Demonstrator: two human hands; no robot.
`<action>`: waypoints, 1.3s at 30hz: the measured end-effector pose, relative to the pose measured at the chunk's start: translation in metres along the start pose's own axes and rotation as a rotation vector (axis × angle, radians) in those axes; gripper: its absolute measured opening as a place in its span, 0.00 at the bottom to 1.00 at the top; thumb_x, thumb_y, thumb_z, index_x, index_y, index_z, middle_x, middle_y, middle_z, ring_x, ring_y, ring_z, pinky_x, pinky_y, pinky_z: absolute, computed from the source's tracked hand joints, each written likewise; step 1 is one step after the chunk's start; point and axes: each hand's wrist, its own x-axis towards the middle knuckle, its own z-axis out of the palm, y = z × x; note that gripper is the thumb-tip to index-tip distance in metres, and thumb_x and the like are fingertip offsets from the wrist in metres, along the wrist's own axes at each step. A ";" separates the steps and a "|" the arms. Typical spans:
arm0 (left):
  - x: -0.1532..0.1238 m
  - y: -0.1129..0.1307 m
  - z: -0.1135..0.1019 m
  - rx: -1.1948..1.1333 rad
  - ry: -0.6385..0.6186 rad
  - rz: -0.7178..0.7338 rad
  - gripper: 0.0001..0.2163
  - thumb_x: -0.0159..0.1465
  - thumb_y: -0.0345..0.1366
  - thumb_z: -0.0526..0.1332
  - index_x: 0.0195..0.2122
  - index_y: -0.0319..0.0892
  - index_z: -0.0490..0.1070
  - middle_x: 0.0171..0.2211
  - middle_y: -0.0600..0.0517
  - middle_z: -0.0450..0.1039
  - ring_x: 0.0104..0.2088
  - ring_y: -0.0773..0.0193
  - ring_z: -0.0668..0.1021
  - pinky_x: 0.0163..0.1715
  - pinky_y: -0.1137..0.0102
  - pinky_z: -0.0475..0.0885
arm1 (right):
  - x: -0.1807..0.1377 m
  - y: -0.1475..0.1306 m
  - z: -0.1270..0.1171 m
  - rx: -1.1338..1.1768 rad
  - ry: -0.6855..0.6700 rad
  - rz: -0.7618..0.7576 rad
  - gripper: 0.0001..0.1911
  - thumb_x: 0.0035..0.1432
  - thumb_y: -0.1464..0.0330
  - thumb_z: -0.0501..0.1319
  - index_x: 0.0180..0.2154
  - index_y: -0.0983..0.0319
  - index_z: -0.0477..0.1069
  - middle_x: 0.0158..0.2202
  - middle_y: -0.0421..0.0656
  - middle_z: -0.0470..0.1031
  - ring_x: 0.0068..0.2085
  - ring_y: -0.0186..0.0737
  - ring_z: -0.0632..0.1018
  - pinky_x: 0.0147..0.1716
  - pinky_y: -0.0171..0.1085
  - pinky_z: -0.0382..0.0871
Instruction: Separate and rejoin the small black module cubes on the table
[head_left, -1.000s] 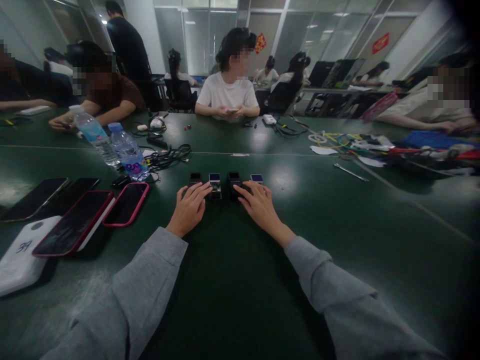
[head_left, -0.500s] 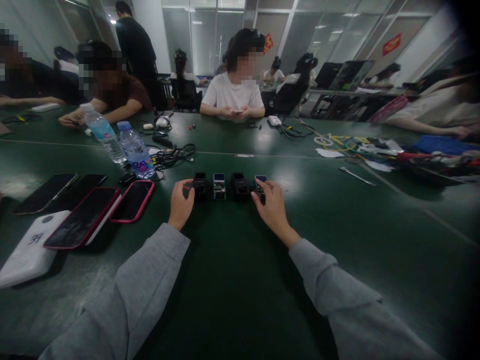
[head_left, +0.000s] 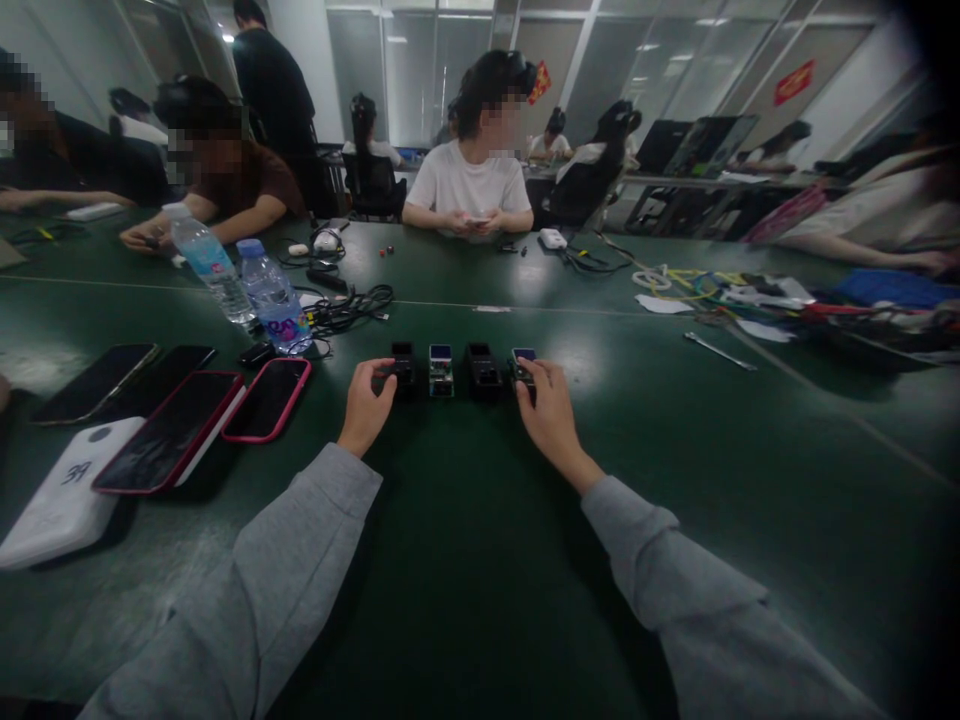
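Four small devices stand in a row: a black plastic case at the left, a bare circuit board with a small screen, a second black case, and a second circuit board at the right. Beside the left case is my left hand, its index fingertip and thumb tip at the case's near-left edge, apart from each other. My right hand has its fingers and thumb closed around the right-hand board, covering most of it.
Several phones, one in a pink case, and a white power bank lie left. Behind them stand two water bottles by black cables. Tweezers and a wire heap lie right. A person sits opposite.
The view has shifted slightly. My left thumb and index finger have come a little closer to the left case. My right thumb has drawn in slightly at the right-hand board.
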 end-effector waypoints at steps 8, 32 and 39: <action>0.001 0.001 -0.001 0.006 -0.009 0.011 0.11 0.64 0.33 0.60 0.47 0.43 0.71 0.49 0.46 0.70 0.45 0.58 0.76 0.46 0.60 0.73 | 0.001 -0.005 -0.002 0.054 0.007 -0.018 0.22 0.64 0.68 0.53 0.59 0.61 0.62 0.55 0.52 0.62 0.55 0.52 0.68 0.55 0.53 0.68; 0.001 0.003 -0.001 0.001 -0.010 0.033 0.09 0.64 0.32 0.59 0.45 0.43 0.72 0.48 0.47 0.70 0.45 0.59 0.76 0.46 0.61 0.74 | -0.002 0.005 0.005 -0.004 -0.105 -0.044 0.29 0.60 0.70 0.55 0.62 0.65 0.55 0.64 0.55 0.53 0.63 0.56 0.62 0.61 0.57 0.63; 0.000 0.001 -0.001 0.004 0.000 0.039 0.09 0.64 0.32 0.59 0.44 0.43 0.72 0.48 0.47 0.69 0.45 0.59 0.75 0.45 0.60 0.74 | -0.003 0.011 0.009 -0.004 -0.081 0.008 0.26 0.61 0.68 0.55 0.60 0.65 0.58 0.60 0.57 0.58 0.59 0.57 0.67 0.56 0.56 0.68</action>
